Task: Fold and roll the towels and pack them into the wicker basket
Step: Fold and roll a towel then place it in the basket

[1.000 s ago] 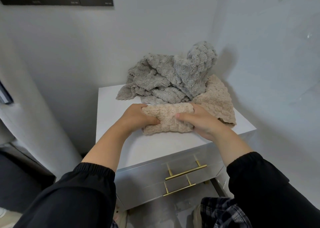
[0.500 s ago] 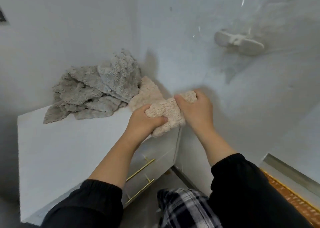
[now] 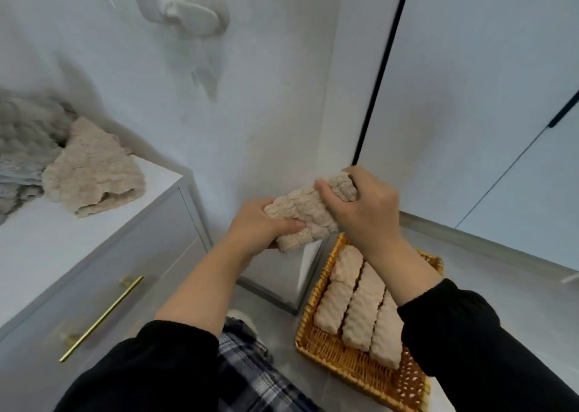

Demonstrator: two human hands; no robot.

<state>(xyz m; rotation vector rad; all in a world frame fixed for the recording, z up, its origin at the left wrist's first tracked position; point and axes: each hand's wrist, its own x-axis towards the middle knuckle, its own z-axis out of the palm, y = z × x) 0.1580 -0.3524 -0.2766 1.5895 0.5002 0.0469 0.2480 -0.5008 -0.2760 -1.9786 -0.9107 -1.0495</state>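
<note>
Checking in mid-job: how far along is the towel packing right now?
Done: three rolled beige towels lie side by side in the wicker basket. In hand: the left hand and right hand both grip a fourth beige roll above the basket. Left: a loose beige towel and a grey towel heap lie unfolded on the white cabinet.

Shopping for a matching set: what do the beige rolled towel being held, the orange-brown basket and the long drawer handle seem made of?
Beige rolled towel: plush, bubbly-textured fabric, likely microfibre or coral fleece. Orange-brown basket: woven wicker, visible strands. Long drawer handle: metal, probably brass-finished, judging by its golden sheen.
</note>
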